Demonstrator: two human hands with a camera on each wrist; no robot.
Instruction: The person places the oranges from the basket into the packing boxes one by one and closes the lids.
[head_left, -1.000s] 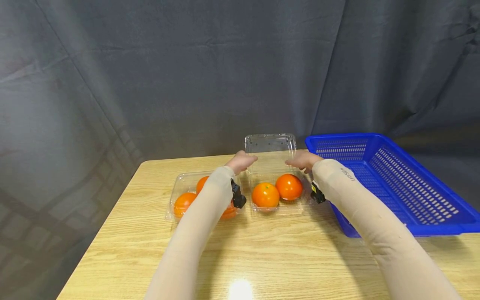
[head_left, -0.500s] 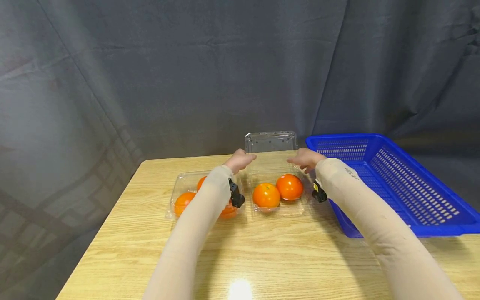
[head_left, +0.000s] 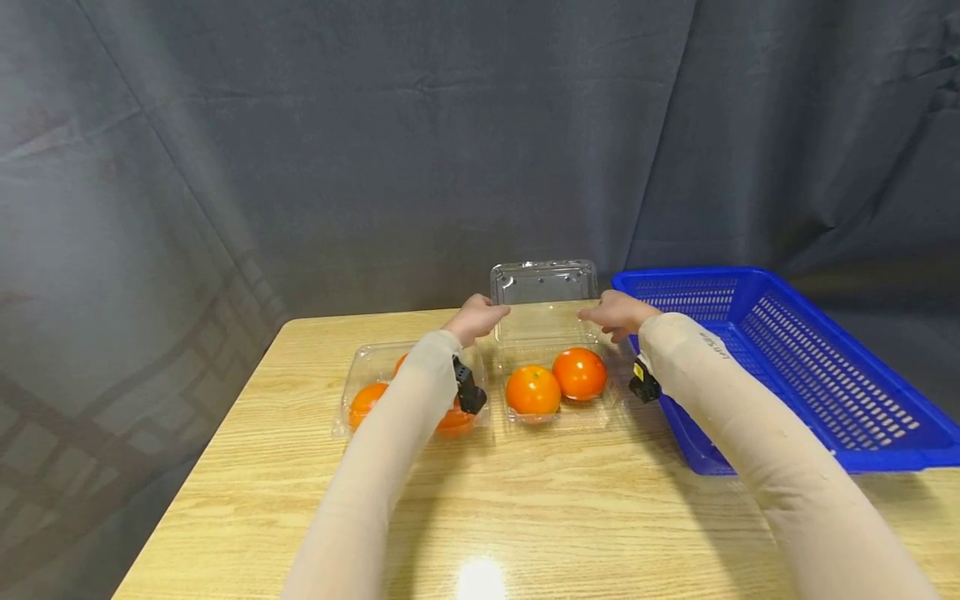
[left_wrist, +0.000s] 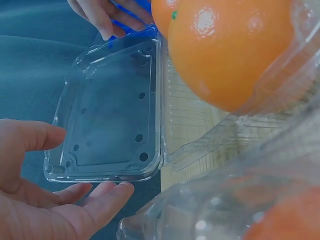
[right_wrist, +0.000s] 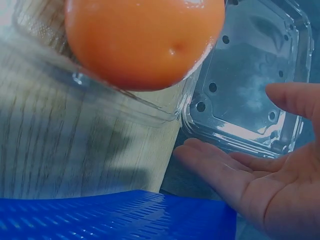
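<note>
A clear plastic clamshell box (head_left: 581,421) lies opened on the table, with two oranges (head_left: 533,390) in its base. Its hinged lid (head_left: 545,292) stands raised at the back. My left hand (head_left: 476,319) is at the lid's left side; in the left wrist view its fingers (left_wrist: 107,197) extend along the lid's edge, with the thumb spread apart from them. On the opposite side is my right hand (head_left: 618,315), its straight fingers (right_wrist: 210,165) close to the lid's edge and its thumb (right_wrist: 290,95) overlapping the lid in the right wrist view.
A second clear box (head_left: 375,360) holding several oranges sits to the left, partly hidden by my left sleeve. A blue perforated basket (head_left: 855,461) stands on the right, partly behind my right forearm. A grey curtain (head_left: 450,167) hangs behind the wooden table (head_left: 540,517).
Both hands have moved slightly outward and up, left hand to the left, right hand to the right. The lid's top edge has risen a little. The oranges have stayed in the base.
</note>
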